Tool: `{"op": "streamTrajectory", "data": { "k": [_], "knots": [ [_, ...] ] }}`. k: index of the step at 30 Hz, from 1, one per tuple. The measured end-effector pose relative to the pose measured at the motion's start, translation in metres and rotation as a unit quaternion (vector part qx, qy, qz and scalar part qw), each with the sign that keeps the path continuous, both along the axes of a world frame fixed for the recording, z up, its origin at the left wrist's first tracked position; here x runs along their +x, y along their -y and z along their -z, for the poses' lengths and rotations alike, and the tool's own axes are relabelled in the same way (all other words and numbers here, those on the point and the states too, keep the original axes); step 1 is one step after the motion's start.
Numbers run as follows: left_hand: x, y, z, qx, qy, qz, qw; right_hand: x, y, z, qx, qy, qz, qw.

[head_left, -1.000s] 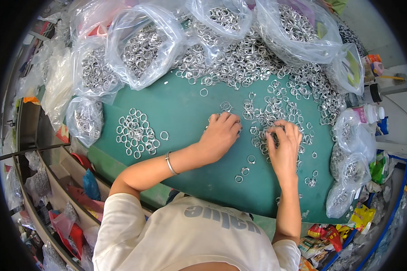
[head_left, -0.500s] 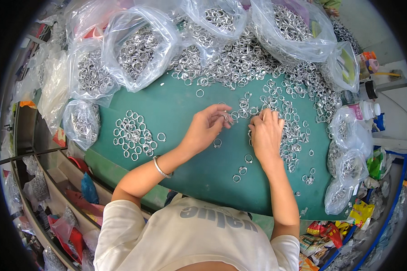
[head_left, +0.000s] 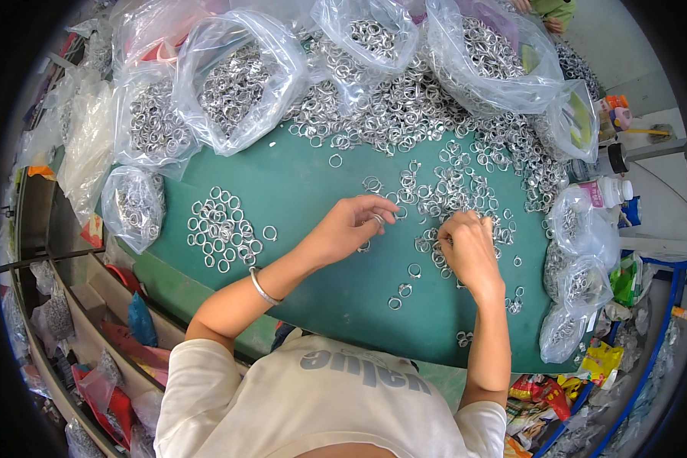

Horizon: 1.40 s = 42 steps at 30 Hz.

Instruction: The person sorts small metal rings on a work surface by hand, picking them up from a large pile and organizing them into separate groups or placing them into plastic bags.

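Observation:
Over the middle of the green table (head_left: 298, 183), my left hand (head_left: 351, 227) pinches a small silver ring (head_left: 378, 219) between thumb and fingertips. My right hand (head_left: 469, 248) is to its right, fingers curled down onto a loose scatter of rings (head_left: 454, 183); what lies under the fingertips is hidden. Several single rings (head_left: 395, 303) lie closer to my body between the two forearms. A flat group of rings (head_left: 223, 229) rests on the left, beyond my left wrist with its bangle.
Behind the scatter rises a large heap of rings (head_left: 404, 107). Open clear bags of rings (head_left: 240, 84) line the far side. Filled bags (head_left: 580, 282) and a white-capped bottle (head_left: 611, 191) stand along the right. Another person's hand (head_left: 553, 24) shows at the far right.
My right hand has shifted right and nearer to me, baring rings where it was. The left hand stays near its place, still holding a ring.

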<state>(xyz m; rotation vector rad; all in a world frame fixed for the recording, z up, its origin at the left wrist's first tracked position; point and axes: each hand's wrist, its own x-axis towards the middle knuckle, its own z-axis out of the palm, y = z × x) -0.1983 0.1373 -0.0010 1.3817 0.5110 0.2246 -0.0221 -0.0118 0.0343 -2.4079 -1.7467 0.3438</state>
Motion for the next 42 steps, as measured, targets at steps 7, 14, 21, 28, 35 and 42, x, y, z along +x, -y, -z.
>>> {"op": "streamTrajectory", "data": {
  "k": [7, 14, 21, 28, 35, 42],
  "knots": [
    [0.002, 0.000, -0.009, -0.095, -0.031, 0.058, 0.993, -0.008, -0.023, 0.017, 0.096, 0.037, -0.034, 0.994],
    [-0.008, 0.002, -0.011, -0.100, -0.004, 0.028, 0.995, -0.004, -0.017, -0.022, 0.144, -0.090, -0.043, 0.985],
    [-0.013, -0.002, -0.010, -0.105, 0.017, 0.042, 0.993, 0.087, -0.075, -0.172, 0.553, 0.132, 0.032, 0.822],
    [-0.016, -0.007, -0.007, -0.148, 0.037, 0.026, 0.988, 0.156, -0.146, -0.164, 0.483, 0.063, 0.075, 0.870],
    [-0.032, 0.001, -0.007, -0.237, 0.019, 0.002, 0.971, 0.032, -0.023, -0.079, 0.308, -0.102, 0.076, 0.943],
    [-0.047, 0.010, -0.002, -0.169, -0.034, -0.014, 0.985, -0.025, 0.009, 0.037, 0.017, 0.043, 0.164, 0.985]
  ]
}}
